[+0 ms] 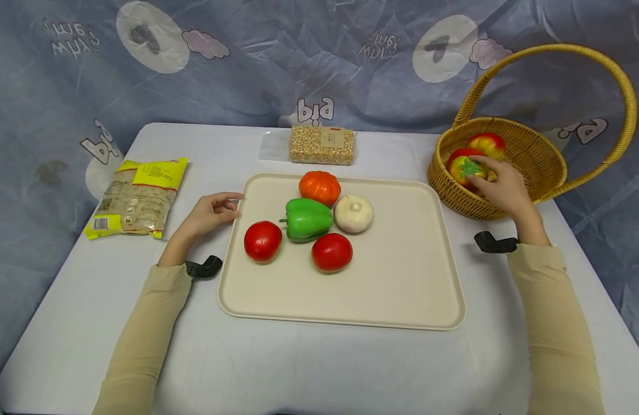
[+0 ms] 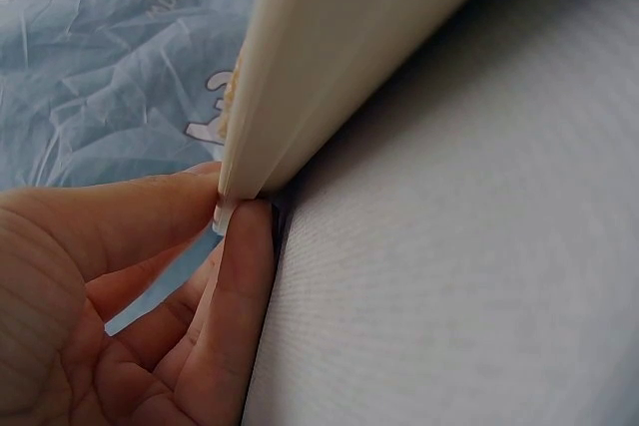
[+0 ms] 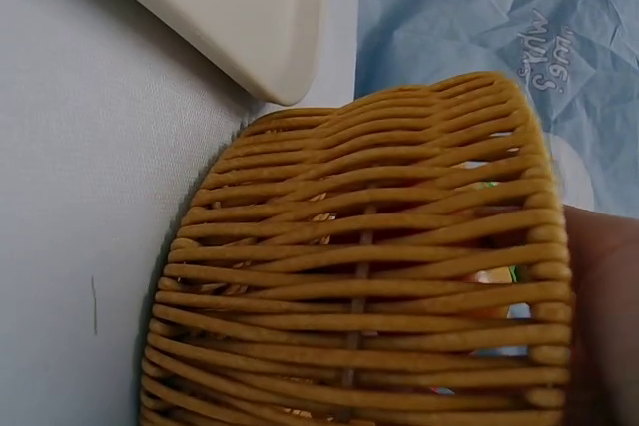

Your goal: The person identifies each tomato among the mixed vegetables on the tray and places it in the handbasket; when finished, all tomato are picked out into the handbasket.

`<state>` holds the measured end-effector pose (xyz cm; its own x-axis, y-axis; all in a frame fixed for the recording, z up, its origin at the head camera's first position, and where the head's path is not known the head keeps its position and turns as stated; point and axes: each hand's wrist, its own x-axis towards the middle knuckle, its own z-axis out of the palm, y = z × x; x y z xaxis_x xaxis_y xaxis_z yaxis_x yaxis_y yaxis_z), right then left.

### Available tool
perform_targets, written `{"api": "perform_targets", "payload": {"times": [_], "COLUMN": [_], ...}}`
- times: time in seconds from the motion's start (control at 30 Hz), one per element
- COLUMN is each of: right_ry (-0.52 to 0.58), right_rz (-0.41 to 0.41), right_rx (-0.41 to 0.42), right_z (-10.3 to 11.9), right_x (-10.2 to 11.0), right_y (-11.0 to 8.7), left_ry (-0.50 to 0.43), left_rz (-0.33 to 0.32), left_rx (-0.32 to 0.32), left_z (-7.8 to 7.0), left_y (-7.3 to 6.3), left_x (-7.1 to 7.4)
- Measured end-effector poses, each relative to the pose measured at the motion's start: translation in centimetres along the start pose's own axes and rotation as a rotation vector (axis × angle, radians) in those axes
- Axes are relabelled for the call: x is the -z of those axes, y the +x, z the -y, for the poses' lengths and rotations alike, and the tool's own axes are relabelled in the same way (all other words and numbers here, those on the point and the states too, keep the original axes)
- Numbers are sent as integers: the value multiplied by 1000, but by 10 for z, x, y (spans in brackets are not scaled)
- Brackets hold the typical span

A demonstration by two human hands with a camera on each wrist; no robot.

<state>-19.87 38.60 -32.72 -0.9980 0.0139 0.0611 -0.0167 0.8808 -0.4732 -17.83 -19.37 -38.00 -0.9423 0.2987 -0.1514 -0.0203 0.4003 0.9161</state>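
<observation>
My left hand (image 1: 209, 218) is at the left edge of the beige tray (image 1: 402, 288). In the left wrist view, its thumb and fingers pinch the tray rim (image 2: 262, 137). My right hand (image 1: 506, 187) reaches into the wicker basket (image 1: 456, 199) and grips a yellow-and-red fruit with a green leafy top (image 1: 465, 169). The basket's woven side hides most of that grip in the right wrist view. Behind this fruit are a red piece (image 1: 461, 153), partly covered, and another red-and-yellow fruit (image 1: 487, 144).
On the tray lie two tomatoes (image 1: 263, 241), a green bell pepper (image 1: 307, 219), an orange pumpkin (image 1: 320, 188) and a white garlic bulb (image 1: 354, 214). A bag of grains (image 1: 321, 145) is behind the tray; a yellow bag (image 1: 137, 197) lies at left. The basket handle (image 1: 627, 109) arches upward.
</observation>
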Motion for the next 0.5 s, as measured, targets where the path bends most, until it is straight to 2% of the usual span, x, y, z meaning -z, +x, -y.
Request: {"api": "perform_targets", "payload": {"times": [0.27,0.5], "right_ry": [21,12], "right_rz": [57,86], "right_rx": [-45,-76], "right_z": [-7,-10], "right_x": [0,-1], "right_y": [16,25], "left_ry": [16,1], "left_rz": [-15,-4], "left_rx": [-6,9], "left_z": [25,-1], "left_y": [13,0], "left_x": [4,0]}}
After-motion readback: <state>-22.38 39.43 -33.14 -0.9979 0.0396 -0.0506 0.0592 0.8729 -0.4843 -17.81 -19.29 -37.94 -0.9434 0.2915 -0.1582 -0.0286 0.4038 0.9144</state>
